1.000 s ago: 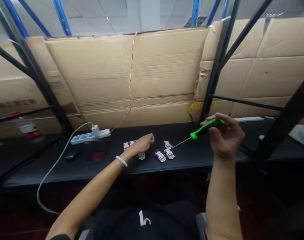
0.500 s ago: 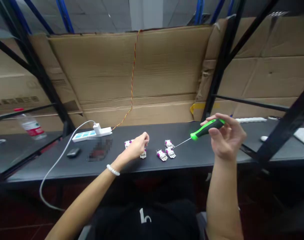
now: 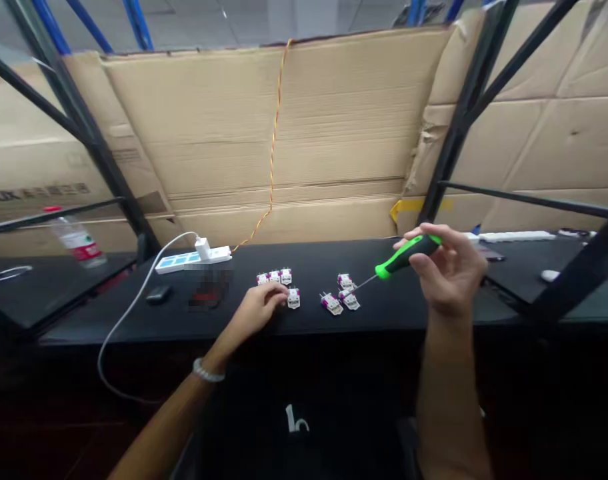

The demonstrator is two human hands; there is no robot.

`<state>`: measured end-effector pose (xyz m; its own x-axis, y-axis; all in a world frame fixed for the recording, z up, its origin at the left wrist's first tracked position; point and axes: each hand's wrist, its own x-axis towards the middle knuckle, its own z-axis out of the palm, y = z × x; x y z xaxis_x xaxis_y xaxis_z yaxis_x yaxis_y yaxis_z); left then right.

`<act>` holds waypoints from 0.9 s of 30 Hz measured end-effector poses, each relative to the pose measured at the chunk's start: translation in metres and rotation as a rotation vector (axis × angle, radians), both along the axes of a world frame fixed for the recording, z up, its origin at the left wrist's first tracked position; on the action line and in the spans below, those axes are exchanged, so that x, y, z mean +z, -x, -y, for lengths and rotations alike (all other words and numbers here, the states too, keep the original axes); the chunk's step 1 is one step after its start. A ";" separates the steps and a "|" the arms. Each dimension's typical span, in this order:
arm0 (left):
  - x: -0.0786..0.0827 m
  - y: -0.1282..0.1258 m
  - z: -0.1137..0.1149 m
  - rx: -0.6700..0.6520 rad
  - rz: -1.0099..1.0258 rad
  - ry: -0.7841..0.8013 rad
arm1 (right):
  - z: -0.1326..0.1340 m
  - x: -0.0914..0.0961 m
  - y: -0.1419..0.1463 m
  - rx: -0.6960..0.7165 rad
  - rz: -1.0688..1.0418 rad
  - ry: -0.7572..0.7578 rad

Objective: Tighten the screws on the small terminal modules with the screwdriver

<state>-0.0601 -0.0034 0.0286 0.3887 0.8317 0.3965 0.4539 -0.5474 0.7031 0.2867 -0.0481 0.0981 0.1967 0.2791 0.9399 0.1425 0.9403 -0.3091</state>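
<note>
My right hand (image 3: 449, 270) is closed around the green and black handle of a screwdriver (image 3: 407, 257), its thin shaft slanting down to the left. The tip reaches a loose group of three small white and purple parts, including the nearest one (image 3: 331, 303) and one at the back (image 3: 344, 281). My left hand (image 3: 259, 307), with a white bracelet at the wrist, pinches the left edge of another small white and purple part (image 3: 294, 299) on the table. Behind its fingers stand three similar parts side by side, the middle one (image 3: 275, 276) among them.
A white power strip (image 3: 194, 258) with a plugged-in charger and white cable lies at the back left. In front are a dark mouse-like object (image 3: 159, 294) and a blurred-out item. A bottle (image 3: 79, 243) stands beyond the left post. Cardboard (image 3: 224, 133) walls the back of the black table (image 3: 399, 307).
My left hand has come down and left, uncovering the row of parts behind it. The camera view has shifted slightly. My right hand keeps the screwdriver at the right group.
</note>
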 end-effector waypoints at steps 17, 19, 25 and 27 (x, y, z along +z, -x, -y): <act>-0.024 -0.011 -0.005 0.070 -0.130 -0.231 | 0.002 0.003 0.016 0.012 0.049 0.013; -0.025 -0.011 -0.004 0.061 -0.127 -0.243 | 0.002 0.003 0.017 0.016 0.050 0.020; -0.025 -0.007 -0.002 0.061 -0.127 -0.255 | 0.002 0.003 0.016 -0.003 0.054 0.024; -0.026 -0.007 -0.003 0.070 -0.144 -0.255 | 0.002 0.003 0.016 -0.003 0.054 0.029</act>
